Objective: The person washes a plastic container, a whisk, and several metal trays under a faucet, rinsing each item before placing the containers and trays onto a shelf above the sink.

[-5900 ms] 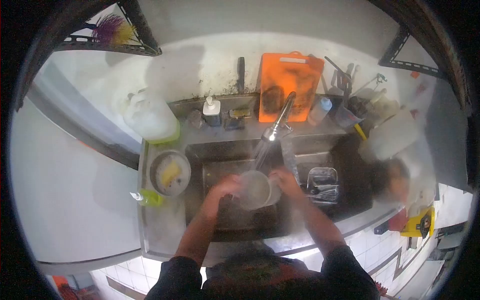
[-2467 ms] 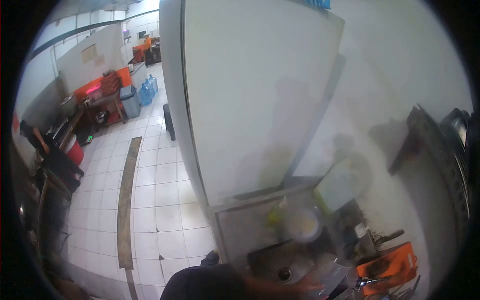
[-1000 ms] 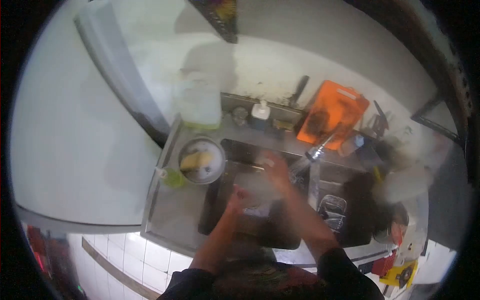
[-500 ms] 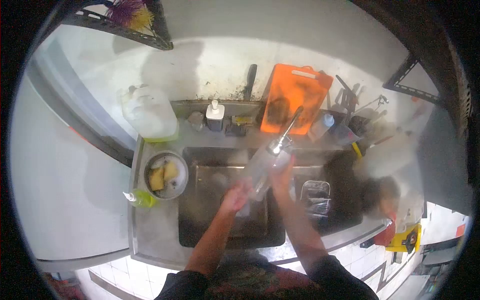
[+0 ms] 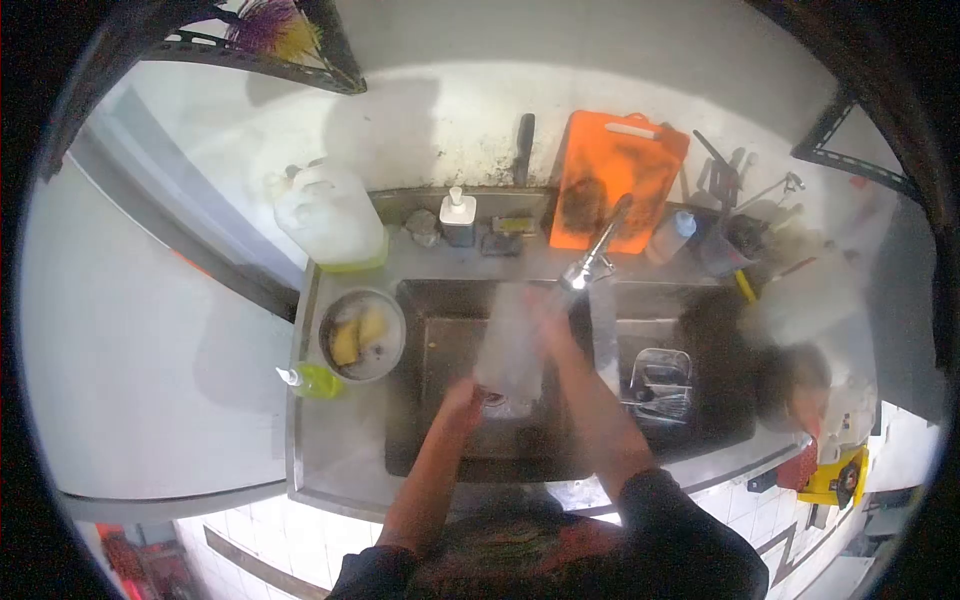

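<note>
Between my two hands is a translucent, pale container (image 5: 512,345), blurred, held over the left basin of the steel sink (image 5: 420,440). My left hand (image 5: 462,402) is closed on its lower left end. At its upper right side, my right hand (image 5: 545,318) grips it, with the fingers partly blurred. The faucet (image 5: 590,265) stands just right of and above my right hand. Part of the drain shows beneath the container.
A bowl with yellow sponges (image 5: 362,335) and a green soap bottle (image 5: 312,380) are at the left. Behind stand a large jug (image 5: 330,220), a pump dispenser (image 5: 458,218) and an orange cutting board (image 5: 615,185). A wire rack (image 5: 660,385) sits in the right basin.
Both hands have moved the container left and away from beneath the faucet, and it is now more upright. The camera view has shifted slightly.
</note>
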A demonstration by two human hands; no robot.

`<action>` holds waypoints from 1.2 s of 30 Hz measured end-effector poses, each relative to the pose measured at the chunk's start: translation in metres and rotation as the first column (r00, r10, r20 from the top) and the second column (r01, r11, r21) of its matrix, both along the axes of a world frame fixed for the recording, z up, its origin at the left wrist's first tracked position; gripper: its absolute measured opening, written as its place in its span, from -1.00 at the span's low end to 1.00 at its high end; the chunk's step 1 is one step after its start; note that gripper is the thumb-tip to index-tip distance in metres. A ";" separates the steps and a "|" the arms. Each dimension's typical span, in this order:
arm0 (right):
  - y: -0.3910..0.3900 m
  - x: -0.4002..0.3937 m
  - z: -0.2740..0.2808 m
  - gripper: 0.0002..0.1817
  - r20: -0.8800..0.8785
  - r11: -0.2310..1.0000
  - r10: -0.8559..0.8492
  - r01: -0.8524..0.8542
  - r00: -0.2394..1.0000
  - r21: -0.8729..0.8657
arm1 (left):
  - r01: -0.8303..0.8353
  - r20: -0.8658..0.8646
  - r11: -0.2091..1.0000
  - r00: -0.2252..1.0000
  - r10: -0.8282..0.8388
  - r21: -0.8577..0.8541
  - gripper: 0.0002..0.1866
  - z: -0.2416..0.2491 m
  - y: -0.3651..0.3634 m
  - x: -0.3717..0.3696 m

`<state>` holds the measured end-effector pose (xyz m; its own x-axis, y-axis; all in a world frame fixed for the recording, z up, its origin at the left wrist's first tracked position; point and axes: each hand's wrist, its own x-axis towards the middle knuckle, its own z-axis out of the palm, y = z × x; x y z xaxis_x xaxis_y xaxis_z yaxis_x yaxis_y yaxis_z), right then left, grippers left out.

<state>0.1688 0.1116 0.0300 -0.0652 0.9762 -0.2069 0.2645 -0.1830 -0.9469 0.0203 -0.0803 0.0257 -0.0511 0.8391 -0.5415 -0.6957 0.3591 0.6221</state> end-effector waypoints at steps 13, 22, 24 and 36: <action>-0.081 0.120 0.015 0.01 0.187 0.869 -0.485 0.495 0.855 -0.012 | 0.243 -0.262 0.936 0.949 -0.175 0.254 -0.54 0.013 0.100 0.023; -0.106 0.144 0.015 -0.12 -0.444 0.789 -0.150 -0.163 0.883 -0.593 | 0.366 -0.646 0.931 0.711 -0.278 0.003 -0.48 0.048 0.122 0.003; -0.120 0.141 -0.010 -0.14 -0.556 0.813 -0.129 -0.234 0.821 -0.533 | 0.554 -0.873 0.830 0.369 -0.318 -0.068 -0.57 0.071 0.129 -0.010; -0.092 0.065 0.067 -0.44 -0.521 0.881 -0.377 0.122 0.766 -0.457 | 0.245 -0.962 0.960 -0.264 -0.066 -0.133 -0.74 0.127 0.103 0.034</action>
